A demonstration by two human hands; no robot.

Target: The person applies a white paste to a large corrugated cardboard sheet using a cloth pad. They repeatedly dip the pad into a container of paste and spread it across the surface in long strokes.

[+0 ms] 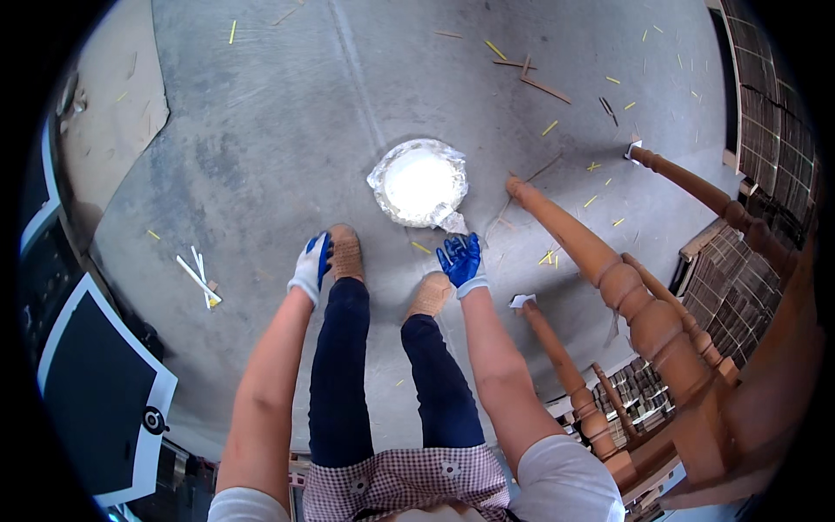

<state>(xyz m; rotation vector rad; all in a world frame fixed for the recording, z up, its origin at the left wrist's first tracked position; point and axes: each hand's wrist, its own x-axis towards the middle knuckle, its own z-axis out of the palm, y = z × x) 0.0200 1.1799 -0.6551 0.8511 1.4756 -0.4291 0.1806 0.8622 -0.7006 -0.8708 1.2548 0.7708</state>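
Note:
A round basin point(419, 184) stands on the floor in front of my feet, with crumpled film around its rim and a bright white, glaring content. At its near right edge is a whitish, crusted tool point(454, 223), its exact kind unclear. My right hand point(461, 258), in a blue-coated glove, has its fingers curled at the near end of that tool. My left hand point(311, 263), in a white and blue glove, hangs beside my left shoe point(345, 252), apart from the basin. Its fingers are partly hidden by the glove's angle.
Turned brown wooden legs point(565, 235) of furniture rise at the right. Yellow strips point(550, 128) and thin wooden pieces point(546, 90) lie scattered on the grey floor. White sticks point(198, 278) lie at the left, near a dark white-framed panel point(96, 391). Stacked bundles point(731, 278) stand far right.

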